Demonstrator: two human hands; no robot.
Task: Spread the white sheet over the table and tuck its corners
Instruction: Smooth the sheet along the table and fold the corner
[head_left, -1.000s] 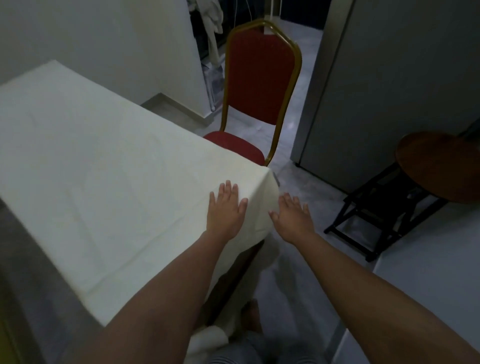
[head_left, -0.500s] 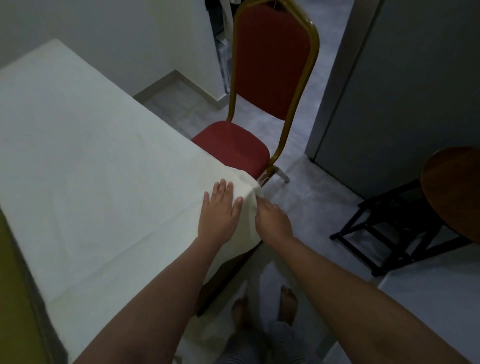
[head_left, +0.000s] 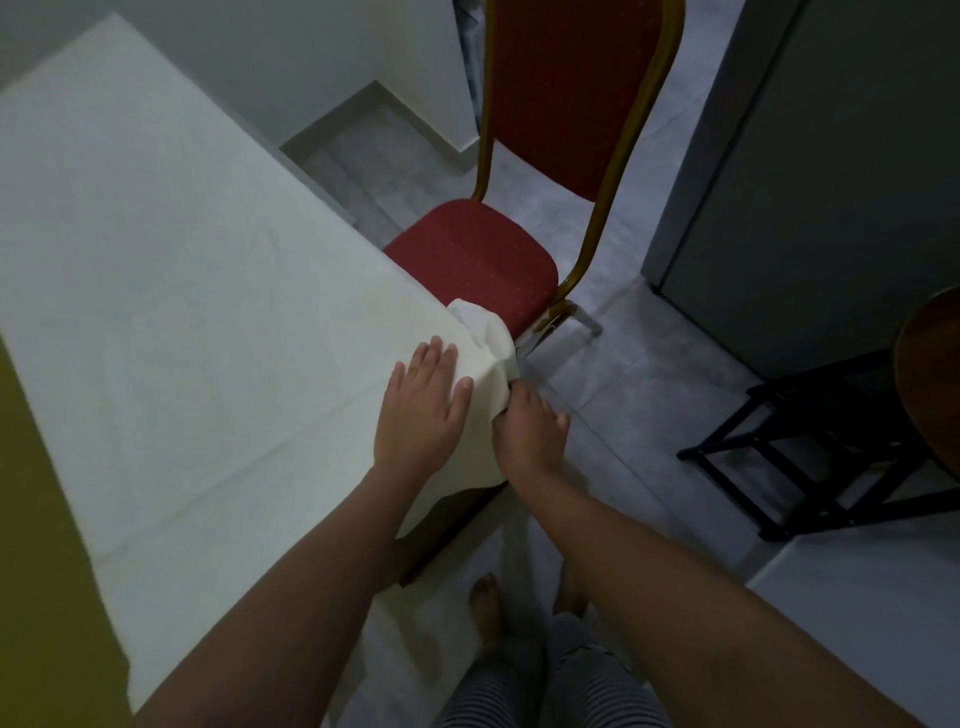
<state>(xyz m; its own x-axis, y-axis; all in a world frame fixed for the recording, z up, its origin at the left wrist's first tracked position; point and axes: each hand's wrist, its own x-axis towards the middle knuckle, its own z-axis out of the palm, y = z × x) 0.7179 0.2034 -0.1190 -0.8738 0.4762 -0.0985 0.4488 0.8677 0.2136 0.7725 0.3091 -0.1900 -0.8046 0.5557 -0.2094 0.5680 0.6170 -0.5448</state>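
Observation:
The white sheet (head_left: 197, 291) lies spread over the table top, with soft creases. At the table's near right corner the cloth is bunched into a fold (head_left: 491, 338) that overhangs the edge. My left hand (head_left: 423, 410) rests flat on the sheet just inside that corner, fingers apart. My right hand (head_left: 530, 431) is below the table edge, fingers closed on the hanging cloth at the corner. The dark table frame (head_left: 441, 530) shows under the sheet's edge.
A red chair with a gold frame (head_left: 483, 254) stands right behind the corner, its seat touching the cloth. A black folding stand (head_left: 810, 452) and a round wooden top (head_left: 930, 379) are at the right. A grey wall panel (head_left: 810, 171) is beyond. My bare feet (head_left: 488, 608) stand on the tiled floor.
My right hand went from open beside the corner to closed on the hanging cloth, bunching it. My left hand stayed flat on the sheet. The view shifted closer over the corner.

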